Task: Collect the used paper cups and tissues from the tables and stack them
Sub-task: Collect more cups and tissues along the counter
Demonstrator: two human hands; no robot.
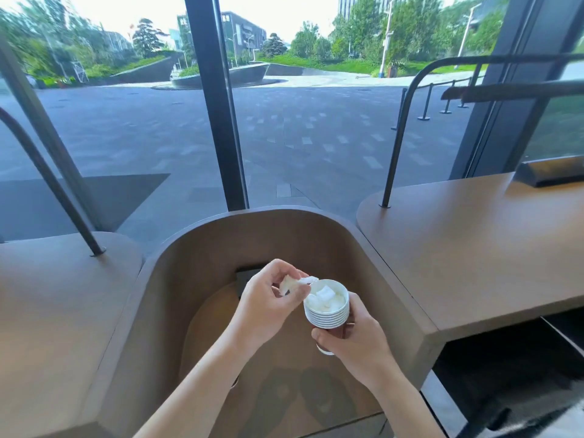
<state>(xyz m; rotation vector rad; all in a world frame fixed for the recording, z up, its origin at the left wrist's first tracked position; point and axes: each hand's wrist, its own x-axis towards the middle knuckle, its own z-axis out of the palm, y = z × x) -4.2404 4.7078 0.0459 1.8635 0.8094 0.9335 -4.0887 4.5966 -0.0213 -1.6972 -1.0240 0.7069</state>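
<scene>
Now the left grip (pixel 268 298) pinches a crumpled tissue (pixel 295 282) between thumb and fingertips, right at the left rim of the top cup. The right grip (pixel 350 339) is wrapped round the lower part of the cups (pixel 327 316), holding the stack upright above the curved seat (pixel 221 248) between the left desk (pixel 63 311) and the right desk (pixel 474 248). To do this step well, I judge the stack should be held level and the tissue pushed down into the middle of the top cup, onto the wad (pixel 325 297) lying there, so nothing hangs over the rim or springs out. Count: one stack, about seven cup rims showing, the lowest hidden by fingers; one tissue in hand; two or three white pieces inside, too bunched to count surely; two desks
</scene>
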